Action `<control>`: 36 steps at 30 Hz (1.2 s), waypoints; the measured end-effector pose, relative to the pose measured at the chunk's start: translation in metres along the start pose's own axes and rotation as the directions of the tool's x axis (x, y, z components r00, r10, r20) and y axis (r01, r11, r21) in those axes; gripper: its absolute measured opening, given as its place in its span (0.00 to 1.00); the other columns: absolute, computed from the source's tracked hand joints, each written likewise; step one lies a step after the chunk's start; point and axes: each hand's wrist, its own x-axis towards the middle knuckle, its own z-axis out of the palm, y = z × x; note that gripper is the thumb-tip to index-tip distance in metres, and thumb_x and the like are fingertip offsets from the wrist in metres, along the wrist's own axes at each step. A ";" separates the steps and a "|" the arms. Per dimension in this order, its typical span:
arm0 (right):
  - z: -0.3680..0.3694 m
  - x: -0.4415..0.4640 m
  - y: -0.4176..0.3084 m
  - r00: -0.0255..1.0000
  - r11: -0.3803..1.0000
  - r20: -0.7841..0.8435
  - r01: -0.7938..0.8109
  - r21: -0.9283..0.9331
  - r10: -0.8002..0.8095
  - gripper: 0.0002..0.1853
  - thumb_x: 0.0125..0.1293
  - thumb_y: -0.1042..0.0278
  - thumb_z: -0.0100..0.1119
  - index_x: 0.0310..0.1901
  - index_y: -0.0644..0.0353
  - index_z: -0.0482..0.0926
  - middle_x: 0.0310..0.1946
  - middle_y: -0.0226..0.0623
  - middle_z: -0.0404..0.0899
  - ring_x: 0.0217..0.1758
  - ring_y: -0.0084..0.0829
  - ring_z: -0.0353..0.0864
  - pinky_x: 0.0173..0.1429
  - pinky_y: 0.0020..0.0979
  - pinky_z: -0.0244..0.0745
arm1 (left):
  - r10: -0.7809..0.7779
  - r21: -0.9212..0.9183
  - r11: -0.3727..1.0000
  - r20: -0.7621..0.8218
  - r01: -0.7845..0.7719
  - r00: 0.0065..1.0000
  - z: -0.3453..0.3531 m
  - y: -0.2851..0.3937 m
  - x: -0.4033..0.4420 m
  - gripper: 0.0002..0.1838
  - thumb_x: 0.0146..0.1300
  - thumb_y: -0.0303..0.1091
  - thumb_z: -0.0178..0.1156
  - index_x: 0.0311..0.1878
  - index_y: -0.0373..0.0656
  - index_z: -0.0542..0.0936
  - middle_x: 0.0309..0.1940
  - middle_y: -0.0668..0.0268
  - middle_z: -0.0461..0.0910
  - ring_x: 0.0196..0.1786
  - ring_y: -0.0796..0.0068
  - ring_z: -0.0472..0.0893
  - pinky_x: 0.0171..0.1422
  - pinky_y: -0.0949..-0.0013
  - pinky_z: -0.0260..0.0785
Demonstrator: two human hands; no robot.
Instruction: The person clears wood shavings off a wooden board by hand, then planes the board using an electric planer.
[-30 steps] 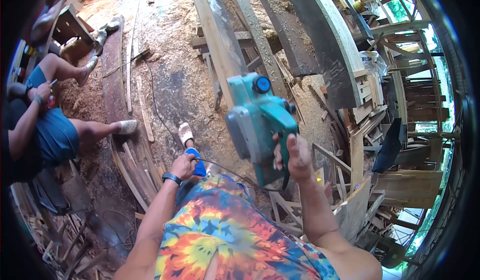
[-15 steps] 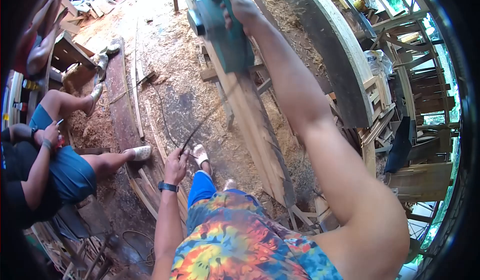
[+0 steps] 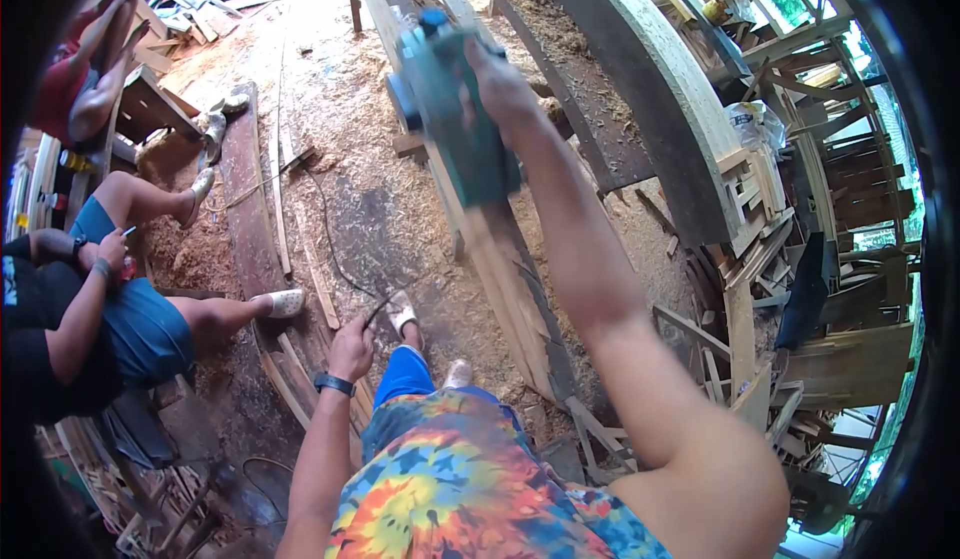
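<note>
My right hand [image 3: 503, 87] is closed round the handle of a green electric planer [image 3: 462, 144], slightly blurred by motion. The planer rests on a long wooden plank [image 3: 515, 309] that runs away from me on supports. Bare pale wood shows on the near part of the plank, and its right side is dark. Low beside my body, my left hand [image 3: 350, 349] is closed on a dark power cord [image 3: 376, 311]. The cord trails off over the floor toward a plug joint [image 3: 303, 157].
A seated person [image 3: 110, 309] in a black shirt and blue shorts is at left; another person [image 3: 70, 89] sits farther back. Wood shavings cover the floor [image 3: 350, 109]. Thick dark boards [image 3: 640, 89] and scrap wood [image 3: 765, 229] stand at right.
The planer and my right hand have moved back along the plank toward me, my elbow bending more. My left hand stays on the cord, shifted slightly lower.
</note>
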 end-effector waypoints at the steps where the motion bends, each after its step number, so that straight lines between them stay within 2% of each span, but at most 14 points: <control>1: -0.006 -0.047 0.005 0.999 0.999 -0.011 -0.042 0.021 0.042 0.30 0.75 0.34 0.48 0.40 0.60 0.75 0.19 0.29 0.71 0.16 0.24 0.72 0.23 0.29 0.70 | 0.035 0.006 0.999 0.008 -0.035 0.999 0.011 -0.008 -0.010 0.13 0.71 0.39 0.55 0.38 0.37 0.78 0.33 0.44 0.80 0.41 0.37 0.79 0.45 0.44 0.70; 5: -0.038 -0.231 0.035 0.997 0.997 -0.011 -0.079 -0.008 0.079 0.34 0.75 0.32 0.44 0.48 0.65 0.74 0.17 0.29 0.70 0.14 0.23 0.69 0.23 0.27 0.69 | 0.055 0.033 0.998 0.145 -0.061 0.988 0.046 -0.017 -0.049 0.11 0.68 0.36 0.55 0.39 0.37 0.80 0.35 0.45 0.82 0.42 0.38 0.81 0.49 0.44 0.71; 6: -0.046 -0.275 0.043 0.996 0.993 -0.012 -0.092 0.078 0.094 0.31 0.77 0.36 0.45 0.47 0.64 0.74 0.17 0.27 0.70 0.16 0.20 0.68 0.23 0.25 0.65 | 0.055 0.036 0.997 0.179 -0.062 0.982 0.055 -0.014 -0.057 0.11 0.68 0.35 0.55 0.40 0.37 0.80 0.35 0.45 0.82 0.42 0.39 0.81 0.49 0.44 0.72; 7: -0.050 -0.318 0.044 0.990 0.990 -0.056 -0.129 0.059 0.133 0.30 0.77 0.36 0.45 0.48 0.63 0.74 0.17 0.27 0.70 0.17 0.19 0.69 0.24 0.25 0.66 | 0.005 0.027 1.000 0.224 -0.012 0.975 0.058 -0.001 -0.065 0.10 0.66 0.34 0.55 0.40 0.38 0.81 0.37 0.45 0.83 0.45 0.41 0.82 0.52 0.45 0.72; 9: -0.067 -0.392 0.056 0.985 0.986 -0.053 -0.161 0.032 0.163 0.34 0.74 0.33 0.47 0.50 0.65 0.74 0.18 0.28 0.72 0.18 0.19 0.70 0.24 0.24 0.66 | 0.086 -0.031 0.996 0.286 -0.080 0.954 0.080 -0.001 -0.078 0.10 0.66 0.35 0.56 0.41 0.38 0.81 0.38 0.45 0.83 0.47 0.42 0.82 0.52 0.46 0.73; 12: -0.080 -0.467 0.064 0.972 0.975 -0.066 -0.223 0.020 0.223 0.41 0.68 0.26 0.51 0.52 0.68 0.74 0.19 0.30 0.73 0.19 0.20 0.71 0.25 0.23 0.66 | 0.125 -0.023 0.992 0.403 -0.127 0.906 0.097 0.019 -0.093 0.11 0.66 0.36 0.57 0.41 0.38 0.81 0.39 0.46 0.83 0.49 0.43 0.81 0.54 0.47 0.73; 15: -0.081 -0.482 0.066 0.963 0.967 -0.093 -0.252 0.029 0.254 0.42 0.67 0.25 0.52 0.52 0.68 0.74 0.19 0.31 0.73 0.19 0.20 0.71 0.25 0.23 0.66 | 0.161 -0.003 0.983 0.481 -0.182 0.862 0.108 0.037 -0.095 0.13 0.66 0.37 0.57 0.41 0.37 0.82 0.39 0.45 0.83 0.48 0.44 0.82 0.53 0.47 0.73; 19: -0.084 -0.438 0.058 0.970 0.970 -0.041 -0.241 -0.014 0.241 0.42 0.67 0.25 0.52 0.51 0.67 0.75 0.20 0.31 0.73 0.20 0.20 0.71 0.25 0.23 0.65 | 0.119 -0.017 0.992 0.426 -0.123 0.897 0.104 0.039 -0.082 0.11 0.64 0.36 0.60 0.41 0.39 0.83 0.38 0.45 0.83 0.46 0.43 0.82 0.51 0.48 0.74; 25: -0.074 -0.288 0.035 0.988 0.988 0.079 -0.125 -0.095 0.133 0.31 0.76 0.34 0.45 0.47 0.63 0.75 0.17 0.29 0.72 0.17 0.18 0.71 0.23 0.23 0.66 | 0.090 -0.035 0.996 0.288 -0.083 0.953 0.047 0.049 -0.049 0.12 0.61 0.40 0.64 0.39 0.40 0.85 0.38 0.46 0.84 0.45 0.44 0.83 0.50 0.49 0.75; 28: -0.056 -0.199 0.025 0.988 0.994 0.113 -0.100 -0.045 0.105 0.30 0.77 0.36 0.46 0.43 0.62 0.76 0.16 0.29 0.72 0.14 0.20 0.70 0.21 0.25 0.65 | 0.137 -0.077 0.990 0.304 -0.119 0.943 0.028 0.052 -0.033 0.10 0.57 0.36 0.67 0.36 0.38 0.85 0.35 0.47 0.84 0.42 0.47 0.85 0.48 0.55 0.77; 29: -0.052 -0.167 0.022 0.988 0.993 0.107 -0.104 -0.062 0.110 0.30 0.77 0.36 0.46 0.42 0.62 0.76 0.17 0.30 0.72 0.15 0.20 0.70 0.20 0.25 0.66 | 0.181 -0.088 0.982 0.184 -0.167 0.966 0.034 0.045 -0.029 0.11 0.57 0.37 0.68 0.35 0.38 0.84 0.32 0.50 0.83 0.38 0.48 0.84 0.44 0.54 0.75; 32: -0.030 -0.078 0.001 0.990 0.991 0.095 -0.098 -0.092 0.107 0.31 0.74 0.33 0.48 0.41 0.61 0.76 0.19 0.30 0.72 0.16 0.22 0.72 0.21 0.26 0.69 | 0.250 -0.128 0.965 0.188 -0.229 0.950 0.007 0.077 -0.018 0.09 0.58 0.36 0.66 0.31 0.39 0.81 0.30 0.51 0.79 0.38 0.46 0.81 0.42 0.51 0.73; 34: -0.017 -0.015 -0.004 0.994 0.991 0.085 -0.056 -0.119 0.067 0.34 0.72 0.29 0.49 0.42 0.61 0.77 0.19 0.29 0.72 0.16 0.22 0.71 0.24 0.29 0.71 | 0.334 -0.203 0.929 0.107 -0.308 0.936 -0.002 0.095 -0.016 0.10 0.59 0.34 0.66 0.30 0.38 0.79 0.26 0.54 0.75 0.33 0.47 0.79 0.39 0.52 0.71; 36: -0.003 0.049 -0.007 0.995 0.995 0.097 0.019 -0.097 -0.009 0.33 0.73 0.31 0.49 0.42 0.62 0.76 0.19 0.29 0.71 0.17 0.22 0.71 0.26 0.30 0.72 | 0.367 -0.197 0.916 0.066 -0.349 0.928 -0.004 0.100 -0.010 0.10 0.60 0.34 0.66 0.31 0.38 0.79 0.26 0.54 0.75 0.33 0.47 0.79 0.38 0.53 0.71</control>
